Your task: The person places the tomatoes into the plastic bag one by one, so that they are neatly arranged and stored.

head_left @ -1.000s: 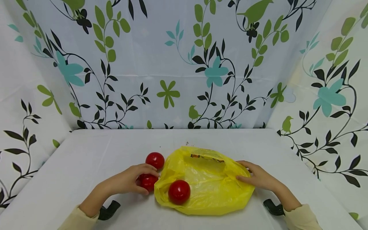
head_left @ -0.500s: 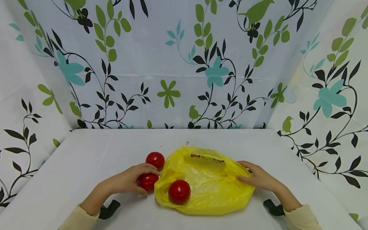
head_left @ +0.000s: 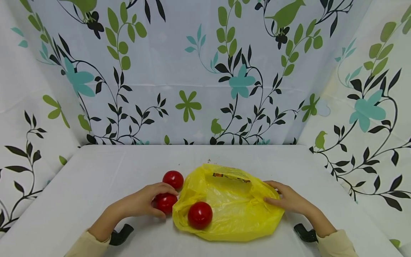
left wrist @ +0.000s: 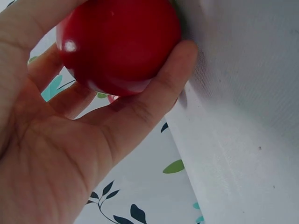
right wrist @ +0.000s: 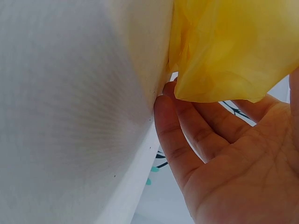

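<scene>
Three glossy red balls lie by a crumpled yellow plastic bag [head_left: 237,210] in the head view. My left hand [head_left: 144,200] has its fingers and thumb curled round the nearer left ball [head_left: 166,203], which stands against the bag's left side. The left wrist view shows this ball [left wrist: 121,42] large between thumb and fingers, close to the table. A second ball [head_left: 173,179] sits just behind that hand; a third ball [head_left: 200,215] rests at the bag's front left. At the bag's right edge, my right hand [head_left: 287,195] holds the plastic between thumb and fingers.
The table [head_left: 144,160] has a white cover. A patterned curtain [head_left: 154,71] rises behind it, with similar cloth at both sides. Dark curved pieces [head_left: 121,235] show by both wrists.
</scene>
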Demonstrator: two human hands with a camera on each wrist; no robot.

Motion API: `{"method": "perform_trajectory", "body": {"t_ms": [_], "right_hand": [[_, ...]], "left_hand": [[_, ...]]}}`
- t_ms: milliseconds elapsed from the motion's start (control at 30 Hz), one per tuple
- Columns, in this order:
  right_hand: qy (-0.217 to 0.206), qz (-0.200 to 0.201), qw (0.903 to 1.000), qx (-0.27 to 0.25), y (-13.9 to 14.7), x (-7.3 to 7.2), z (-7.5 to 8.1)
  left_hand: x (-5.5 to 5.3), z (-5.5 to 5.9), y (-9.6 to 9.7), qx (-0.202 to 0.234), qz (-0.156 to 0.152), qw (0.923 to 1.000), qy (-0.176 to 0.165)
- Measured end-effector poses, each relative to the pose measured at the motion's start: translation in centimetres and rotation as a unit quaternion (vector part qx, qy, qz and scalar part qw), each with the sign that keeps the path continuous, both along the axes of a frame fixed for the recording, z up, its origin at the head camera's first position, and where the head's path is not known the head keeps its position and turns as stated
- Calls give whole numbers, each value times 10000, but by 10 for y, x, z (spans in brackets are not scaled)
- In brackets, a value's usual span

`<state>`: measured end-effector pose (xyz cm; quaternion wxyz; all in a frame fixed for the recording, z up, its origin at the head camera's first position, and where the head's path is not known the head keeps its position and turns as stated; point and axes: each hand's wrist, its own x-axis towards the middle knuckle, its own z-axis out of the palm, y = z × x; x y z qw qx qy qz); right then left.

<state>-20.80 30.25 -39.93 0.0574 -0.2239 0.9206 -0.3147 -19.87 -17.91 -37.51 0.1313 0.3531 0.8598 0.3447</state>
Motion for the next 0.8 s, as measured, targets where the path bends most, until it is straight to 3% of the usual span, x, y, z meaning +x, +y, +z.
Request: {"method": "perform_trajectory", "body": {"t_ms": [367, 800], "right_hand": [[-92, -112, 9999, 53, 0, 0, 0], [-113, -38, 9999, -39, -1, 1, 3]], "left_hand": [[4, 8, -1, 154, -40, 9997, 172], [10, 22, 7, 193, 383, 9990, 125]]}}
